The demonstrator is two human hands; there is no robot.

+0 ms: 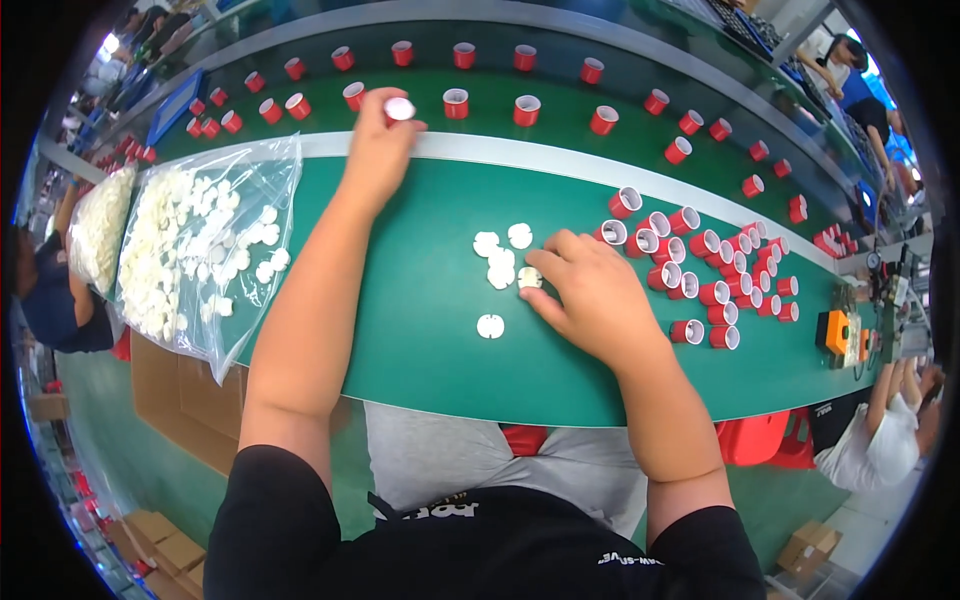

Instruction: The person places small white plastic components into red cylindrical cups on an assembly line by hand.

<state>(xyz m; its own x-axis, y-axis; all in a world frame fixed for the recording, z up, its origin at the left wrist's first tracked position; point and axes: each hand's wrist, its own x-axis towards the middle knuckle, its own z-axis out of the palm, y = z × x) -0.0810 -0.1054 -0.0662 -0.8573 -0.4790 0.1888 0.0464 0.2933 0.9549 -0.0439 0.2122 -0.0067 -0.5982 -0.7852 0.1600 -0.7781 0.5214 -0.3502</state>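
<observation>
Over the near edge of the conveyor, my left hand [378, 150] is closed around a small red cup [399, 110] whose top looks white. At the middle of the green table [420, 350], my right hand [598, 295] has its thumb and forefinger on a round white notched disc [530, 278]. Several like discs [500, 268] lie in a loose group just left of those fingers. One more disc [490, 326] rests apart, closer to me. To the right of my right hand, many red cups [714, 293] lie tipped over in a cluster, some showing metal-like parts inside.
A clear plastic bag [265, 165] full of white discs lies at the table's left. Red cups [527, 110] stand in two rows on the green conveyor, beyond a pale rail [480, 148]. An orange-and-black device [833, 332] sits at the right end. Other people are at both sides.
</observation>
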